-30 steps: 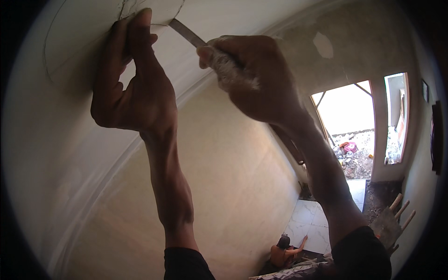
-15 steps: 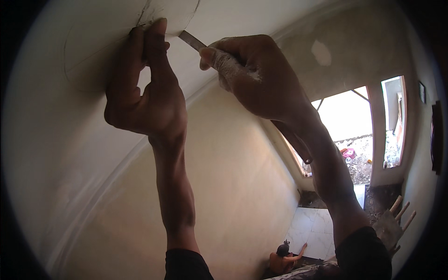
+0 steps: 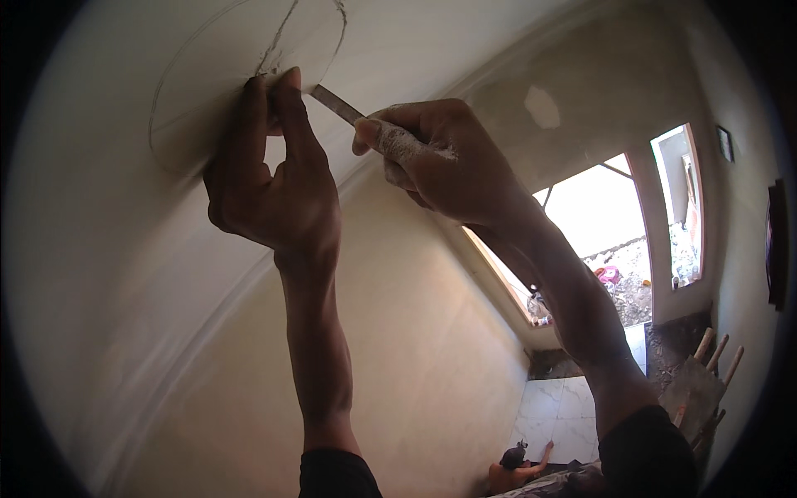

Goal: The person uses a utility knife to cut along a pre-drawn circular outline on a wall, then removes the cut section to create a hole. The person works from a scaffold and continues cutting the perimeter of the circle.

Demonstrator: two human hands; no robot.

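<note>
Fingers (image 3: 278, 108) of the left hand (image 3: 274, 187) press, extended together, against the white ceiling (image 3: 432, 41), on the rim of a pencilled circle (image 3: 241, 75). Right hand (image 3: 444, 158) grips a thin metal blade (image 3: 336, 104), fingers curled tight around its handle, tip meeting the ceiling beside the left fingertips.
</note>
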